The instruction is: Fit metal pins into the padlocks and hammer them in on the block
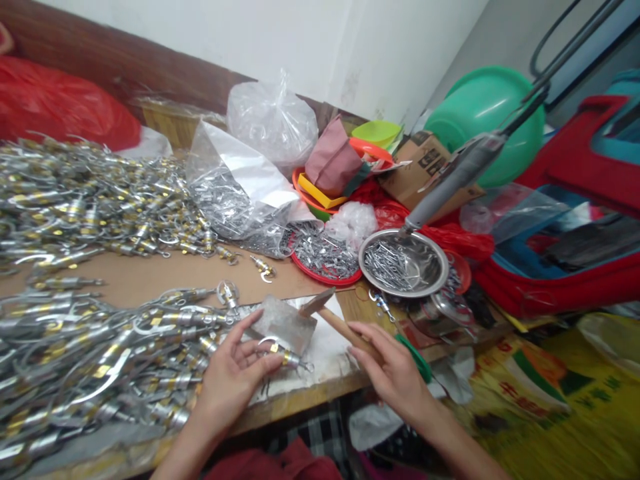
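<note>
My left hand (235,367) pinches a small silver metal fitting (291,359) with a yellow band, a pale curved hook and a small ring at its end. In my right hand (393,367) is the wooden handle of a hammer (344,330); its head is over the right side of a flat metal block (283,323). The fitting lies at the front edge of that block, apart from the hammer head. Under the block is a white sheet (327,347) on the table. Whether the fitting touches the block is unclear.
Heaps of similar fittings (115,207) cover the left of the table. Behind are a clear bag of metal parts (225,200), a red tray (327,277) of small pieces and a steel bowl (440,277) of pins. A grey-handled tool (440,187) hangs above the bowl.
</note>
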